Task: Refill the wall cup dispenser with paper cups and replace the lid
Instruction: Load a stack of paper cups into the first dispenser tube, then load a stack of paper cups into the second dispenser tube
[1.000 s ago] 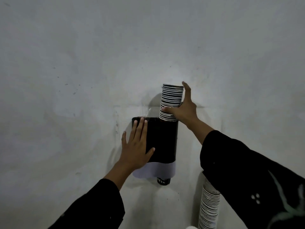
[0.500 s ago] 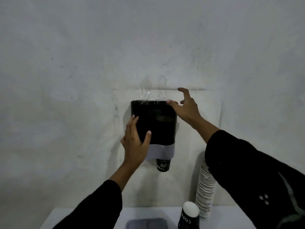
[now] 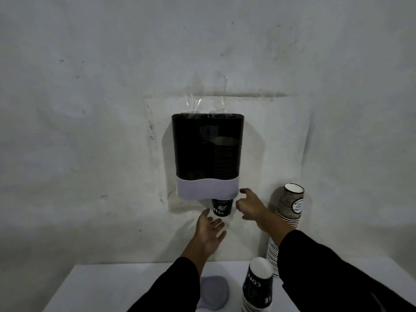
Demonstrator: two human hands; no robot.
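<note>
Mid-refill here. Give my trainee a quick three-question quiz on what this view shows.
1. True or false: the lid is on the dispenser.
2. Which dispenser column shows cups? A. left B. right
3. What pokes out below the dispenser?

Key:
1. False; it lies on the table.
2. B.
3. A coffee cup, with the left hand below it and the right hand beside it, both open and not touching.

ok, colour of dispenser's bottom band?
Pale lavender-white, under the dark smoked body; band in head view.
</note>
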